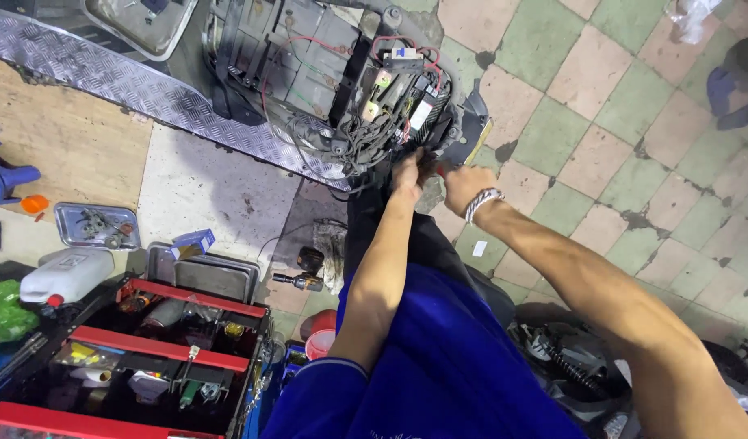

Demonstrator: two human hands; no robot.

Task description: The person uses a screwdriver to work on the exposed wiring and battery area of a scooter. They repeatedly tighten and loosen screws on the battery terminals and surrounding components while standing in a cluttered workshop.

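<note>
An opened scooter body (325,73) with exposed wiring and electrical parts (390,89) lies across the top of the view. My left hand (408,172) reaches to its lower edge, fingers pressed among the wire bundle. Just to the right is my right hand (463,185), with a metal bracelet on its wrist; it is closed around a small tool with a red handle (440,170), the tip hidden in the wires. Both arms stretch forward over my blue shirt.
An open red tool chest (158,345) with several tools stands bottom left. Behind it are metal trays (203,272), a small tray of screws (96,225), a white jug (65,275) and a cordless driver (302,280). Checkered tiles (617,146) lie to the right.
</note>
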